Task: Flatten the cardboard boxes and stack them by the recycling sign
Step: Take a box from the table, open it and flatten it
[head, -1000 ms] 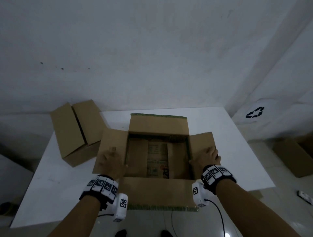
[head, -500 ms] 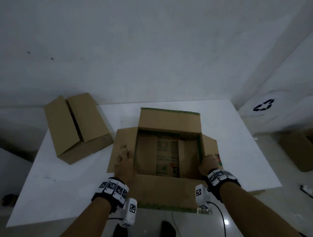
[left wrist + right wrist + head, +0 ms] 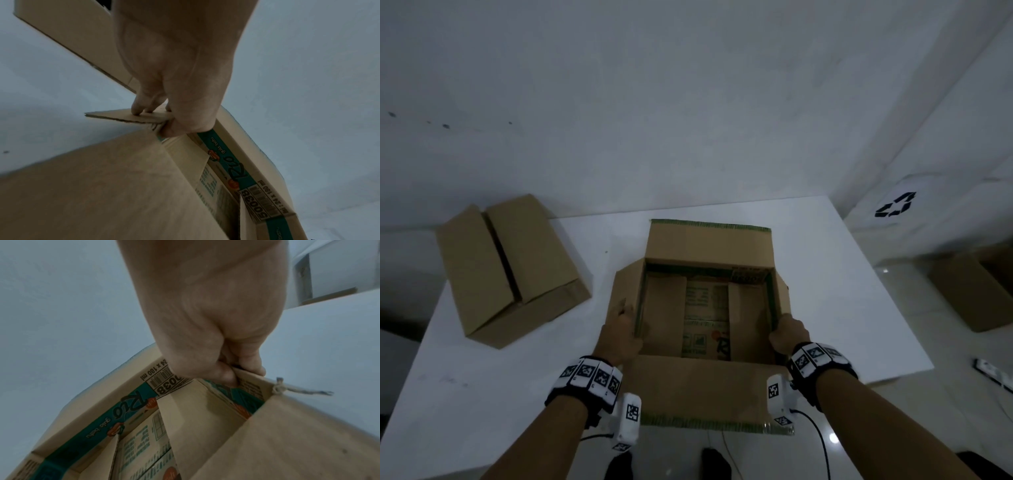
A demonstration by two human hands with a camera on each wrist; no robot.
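An open cardboard box [image 3: 707, 246] with green printed edges stands at the middle of the white table [image 3: 825, 260], its four top flaps spread. My left hand [image 3: 621, 323] grips the box's left wall near the front corner, thumb inside and fingers on the folded-out flap [image 3: 127, 116]. My right hand [image 3: 787, 330] pinches the top edge of the right wall [image 3: 252, 376], thumb inside. A second, closed cardboard box [image 3: 510, 267] lies at the table's back left. The recycling sign [image 3: 895, 205] hangs on the wall to the right.
More cardboard boxes [image 3: 976, 291] sit on the floor under the sign, right of the table. A small white device [image 3: 993, 371] lies on the floor at the far right. Cables hang from my wrist cameras over the table's near edge.
Both hands slid from lying flat on the side flaps to the box's side walls and now grip them. The right flap has folded down. The view shifted a little.
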